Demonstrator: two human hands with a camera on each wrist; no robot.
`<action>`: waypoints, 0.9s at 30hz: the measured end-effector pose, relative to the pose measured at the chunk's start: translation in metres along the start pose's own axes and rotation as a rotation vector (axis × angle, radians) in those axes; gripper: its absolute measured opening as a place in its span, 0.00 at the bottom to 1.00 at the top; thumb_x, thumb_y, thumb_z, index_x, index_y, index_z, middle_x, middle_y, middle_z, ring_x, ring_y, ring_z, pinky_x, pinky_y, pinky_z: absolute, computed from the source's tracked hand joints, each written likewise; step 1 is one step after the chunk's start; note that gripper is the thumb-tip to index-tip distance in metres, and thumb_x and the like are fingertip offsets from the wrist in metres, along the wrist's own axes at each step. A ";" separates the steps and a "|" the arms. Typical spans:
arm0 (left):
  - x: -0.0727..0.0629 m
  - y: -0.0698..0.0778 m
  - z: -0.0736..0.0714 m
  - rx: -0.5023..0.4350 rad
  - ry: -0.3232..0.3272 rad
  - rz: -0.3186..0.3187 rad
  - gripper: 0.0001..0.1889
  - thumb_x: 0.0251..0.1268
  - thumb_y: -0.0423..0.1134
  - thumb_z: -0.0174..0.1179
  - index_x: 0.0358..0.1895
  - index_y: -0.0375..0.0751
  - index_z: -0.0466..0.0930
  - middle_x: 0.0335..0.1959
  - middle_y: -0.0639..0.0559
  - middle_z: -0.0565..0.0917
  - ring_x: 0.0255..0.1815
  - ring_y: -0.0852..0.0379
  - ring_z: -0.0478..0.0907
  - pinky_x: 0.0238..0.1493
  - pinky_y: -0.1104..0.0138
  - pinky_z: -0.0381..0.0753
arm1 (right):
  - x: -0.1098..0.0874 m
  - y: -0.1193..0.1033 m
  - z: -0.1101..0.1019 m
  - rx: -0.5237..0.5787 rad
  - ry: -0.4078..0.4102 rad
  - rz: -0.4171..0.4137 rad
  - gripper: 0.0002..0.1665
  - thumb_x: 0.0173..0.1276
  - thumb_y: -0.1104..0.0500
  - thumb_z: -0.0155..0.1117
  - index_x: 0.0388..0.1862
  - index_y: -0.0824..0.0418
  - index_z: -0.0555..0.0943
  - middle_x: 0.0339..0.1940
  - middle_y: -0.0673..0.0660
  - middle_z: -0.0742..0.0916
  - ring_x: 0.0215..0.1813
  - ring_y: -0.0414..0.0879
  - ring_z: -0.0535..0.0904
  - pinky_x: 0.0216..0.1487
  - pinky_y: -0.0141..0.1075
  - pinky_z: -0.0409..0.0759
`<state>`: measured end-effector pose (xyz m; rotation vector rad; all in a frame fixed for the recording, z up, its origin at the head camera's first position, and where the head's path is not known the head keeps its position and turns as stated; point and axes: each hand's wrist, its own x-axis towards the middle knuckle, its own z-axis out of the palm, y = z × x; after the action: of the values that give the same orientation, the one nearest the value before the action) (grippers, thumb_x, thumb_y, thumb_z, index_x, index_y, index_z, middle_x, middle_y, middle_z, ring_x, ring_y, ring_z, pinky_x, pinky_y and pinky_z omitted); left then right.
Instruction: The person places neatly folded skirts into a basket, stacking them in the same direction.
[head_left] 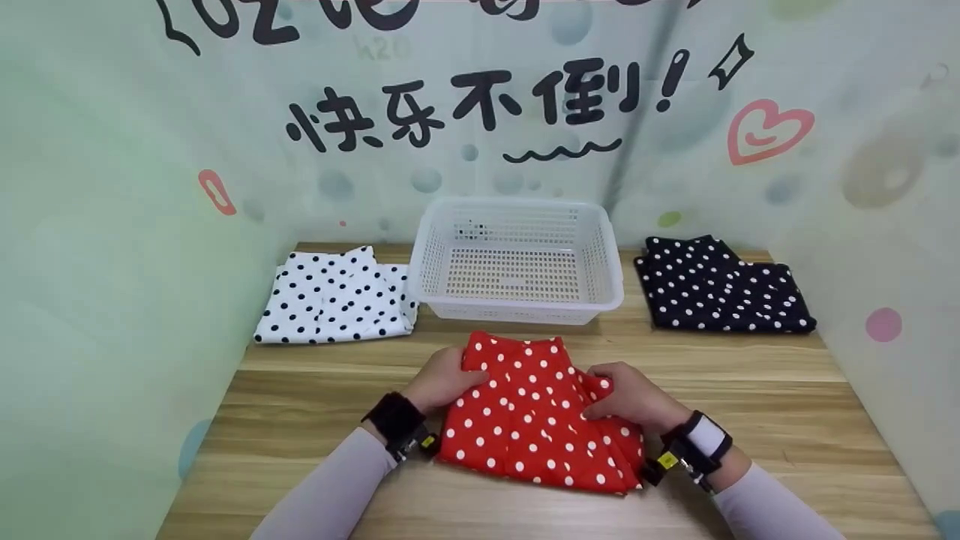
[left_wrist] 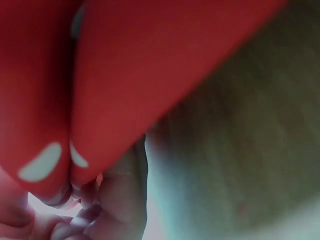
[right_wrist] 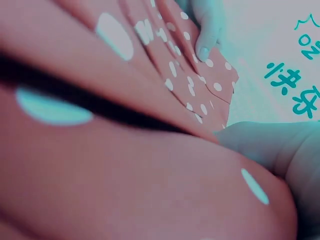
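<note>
A folded red garment with white dots [head_left: 536,431] is at the near middle of the wooden table, its front edge tilted toward me. My left hand [head_left: 444,379] grips its left edge, thumb on top. On the other side, my right hand [head_left: 636,397] pinches a fold near the garment's upper right. In the left wrist view, fingers [left_wrist: 120,195] curl beneath the red cloth [left_wrist: 145,65]. The right wrist view has the right thumb [right_wrist: 260,147] over the garment [right_wrist: 130,180], with the left hand [right_wrist: 207,25] beyond it.
A white perforated plastic basket [head_left: 517,311] stands behind the red garment. To its left, a folded white cloth with black dots [head_left: 334,300] lies against it. Folded black cloth with white dots [head_left: 716,289] sits at right. A printed curtain [head_left: 675,172] hangs behind the table [head_left: 315,397].
</note>
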<state>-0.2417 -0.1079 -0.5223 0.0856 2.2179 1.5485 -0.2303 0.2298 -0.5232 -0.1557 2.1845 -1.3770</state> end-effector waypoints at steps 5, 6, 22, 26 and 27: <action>-0.007 0.008 -0.005 -0.022 -0.057 0.062 0.20 0.73 0.38 0.66 0.63 0.35 0.78 0.47 0.43 0.90 0.40 0.50 0.92 0.42 0.57 0.94 | -0.002 -0.005 -0.010 0.023 -0.063 -0.005 0.26 0.61 0.66 0.77 0.59 0.65 0.82 0.48 0.61 0.90 0.43 0.52 0.91 0.44 0.48 0.93; -0.009 0.010 -0.006 -0.027 -0.069 0.072 0.21 0.73 0.38 0.66 0.64 0.36 0.77 0.48 0.43 0.90 0.41 0.50 0.92 0.43 0.57 0.94 | -0.004 -0.007 -0.012 0.031 -0.077 -0.013 0.26 0.62 0.66 0.77 0.59 0.65 0.82 0.48 0.61 0.90 0.44 0.52 0.92 0.45 0.49 0.93; -0.035 0.071 -0.026 -0.118 -0.120 0.335 0.28 0.74 0.37 0.66 0.74 0.42 0.69 0.59 0.42 0.86 0.53 0.46 0.90 0.51 0.54 0.93 | -0.048 -0.068 -0.055 0.013 -0.082 -0.188 0.31 0.66 0.63 0.76 0.67 0.63 0.80 0.54 0.64 0.90 0.49 0.58 0.92 0.49 0.52 0.92; -0.027 0.083 -0.035 -0.124 -0.016 0.326 0.28 0.73 0.37 0.67 0.73 0.41 0.70 0.60 0.43 0.86 0.55 0.47 0.89 0.51 0.55 0.93 | -0.035 -0.082 -0.060 0.020 -0.008 -0.165 0.30 0.66 0.62 0.77 0.67 0.59 0.82 0.56 0.63 0.89 0.50 0.57 0.92 0.49 0.52 0.92; -0.024 0.084 -0.037 -0.136 0.007 0.316 0.28 0.73 0.37 0.67 0.73 0.42 0.69 0.61 0.43 0.85 0.56 0.47 0.89 0.52 0.55 0.93 | -0.030 -0.085 -0.062 0.029 0.013 -0.171 0.29 0.66 0.62 0.77 0.66 0.59 0.82 0.56 0.63 0.89 0.50 0.57 0.92 0.49 0.52 0.92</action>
<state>-0.2504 -0.1156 -0.4281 0.4070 2.1764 1.8616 -0.2515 0.2506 -0.4180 -0.3305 2.2035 -1.5046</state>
